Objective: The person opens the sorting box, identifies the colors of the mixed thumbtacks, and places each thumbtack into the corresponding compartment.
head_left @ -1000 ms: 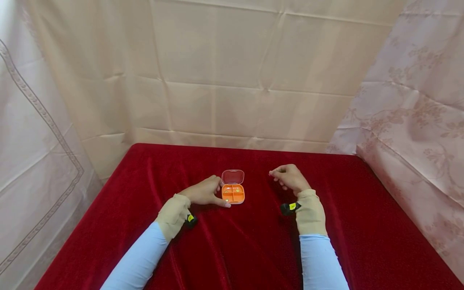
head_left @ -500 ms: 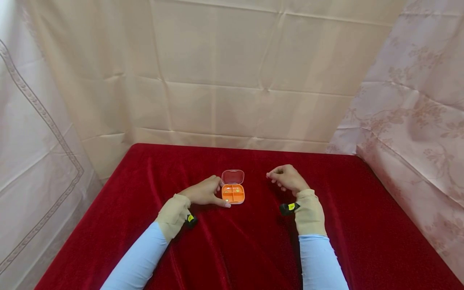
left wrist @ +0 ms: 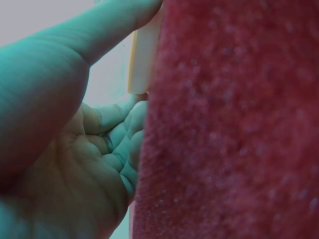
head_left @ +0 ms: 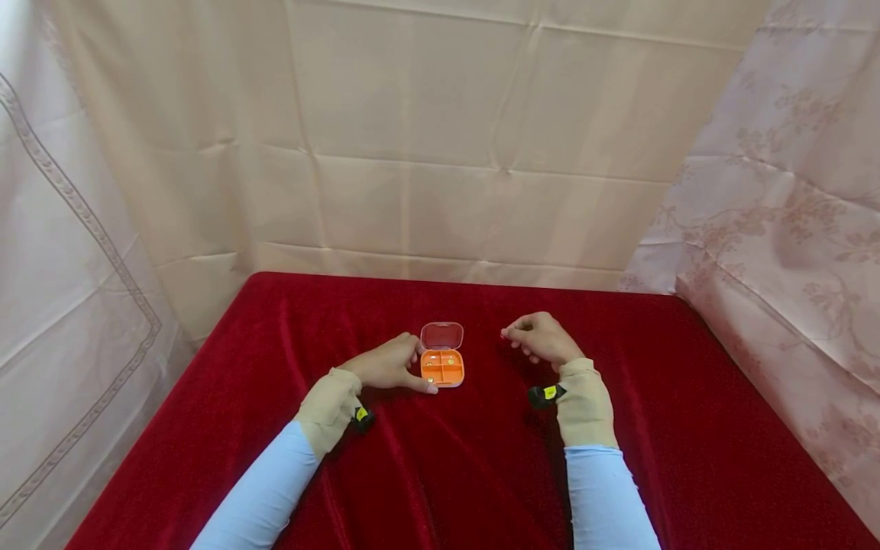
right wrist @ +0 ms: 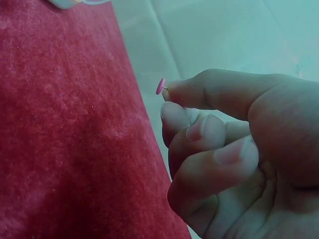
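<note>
An orange pill box with several compartments stands on the table, its clear lid raised at the back. Small yellowish pieces lie in some compartments; their kind is too small to tell. My left hand holds the box at its left side, thumb at the front corner and fingers near the hinge. In the left wrist view the pale edge of the box shows between thumb and fingers. To the right, my right hand pinches a small pin with a flat pink head, clear of the box.
Dark red velvety cloth covers the table, with a few folds in it. A beige curtain hangs behind the far edge. Patterned fabric hangs on the right and pale fabric on the left.
My right hand has moved slightly left, bringing the pink-headed pin nearer to the pill box. The left hand and the box have stayed in place.
</note>
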Demonstrator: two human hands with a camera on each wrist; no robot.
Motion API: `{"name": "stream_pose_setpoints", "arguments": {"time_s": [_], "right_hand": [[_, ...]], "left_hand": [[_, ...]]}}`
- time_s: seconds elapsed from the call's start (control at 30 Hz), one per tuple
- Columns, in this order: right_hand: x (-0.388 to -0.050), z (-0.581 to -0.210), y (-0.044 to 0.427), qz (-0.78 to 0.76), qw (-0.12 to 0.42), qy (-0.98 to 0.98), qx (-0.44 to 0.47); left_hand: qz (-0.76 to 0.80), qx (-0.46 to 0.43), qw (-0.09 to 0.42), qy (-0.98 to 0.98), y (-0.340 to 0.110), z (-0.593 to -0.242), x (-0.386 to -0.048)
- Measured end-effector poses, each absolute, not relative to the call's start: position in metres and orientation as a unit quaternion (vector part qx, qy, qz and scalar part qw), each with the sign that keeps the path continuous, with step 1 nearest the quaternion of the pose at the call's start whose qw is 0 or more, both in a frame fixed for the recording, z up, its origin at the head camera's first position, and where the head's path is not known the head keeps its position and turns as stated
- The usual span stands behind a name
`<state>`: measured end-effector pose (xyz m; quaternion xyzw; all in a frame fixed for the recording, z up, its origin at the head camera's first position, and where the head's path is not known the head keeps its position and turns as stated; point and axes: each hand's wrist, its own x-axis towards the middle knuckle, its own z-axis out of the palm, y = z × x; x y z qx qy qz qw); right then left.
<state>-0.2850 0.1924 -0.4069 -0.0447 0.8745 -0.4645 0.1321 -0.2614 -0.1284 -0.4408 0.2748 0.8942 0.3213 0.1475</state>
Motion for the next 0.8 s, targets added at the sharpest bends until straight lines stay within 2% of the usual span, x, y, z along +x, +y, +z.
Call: {"name": "stream_pose_setpoints", "arguments": {"time_s": [0.8], "right_hand": [[-0.281,-0.403,0.182,-0.442,0.14,0.883,-0.069]], "left_hand": [[0.322,0.274,0.147,0.895,-0.128,-0.439,-0.259]]}}
